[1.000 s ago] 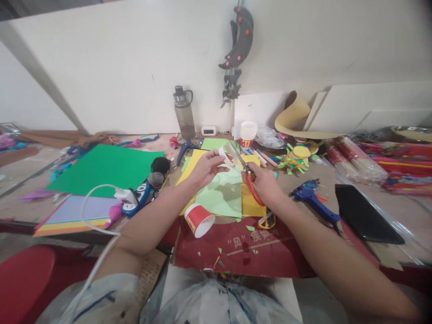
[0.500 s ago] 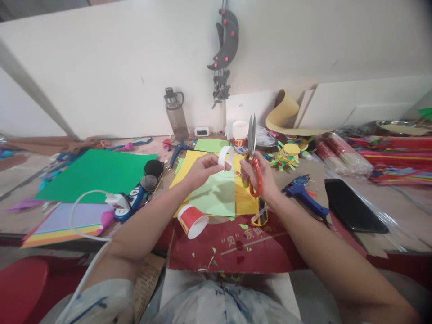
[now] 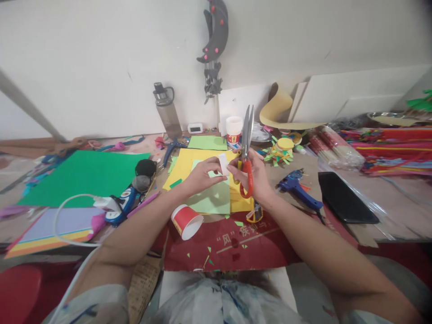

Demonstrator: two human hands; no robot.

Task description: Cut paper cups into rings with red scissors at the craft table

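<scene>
From my seat, I could pass low over the front of the red printed cardboard sheet (image 3: 232,261). The tipped red-and-white paper cup (image 3: 185,220) blocks me leftward, the blue plastic glue gun (image 3: 300,191) rightward; ahead, upright red-and-yellow-handled metal scissors (image 3: 246,146) bar the way.

The right hand (image 3: 258,176) grips red-handled scissors (image 3: 247,168), blades up; left of them, the left hand (image 3: 204,176) pinches a white paper strip (image 3: 223,165); below this grip lies light-green paper (image 3: 216,199); nearer, a tipped paper cup (image 3: 182,218); rightward, a glue gun (image 3: 299,190).
</scene>
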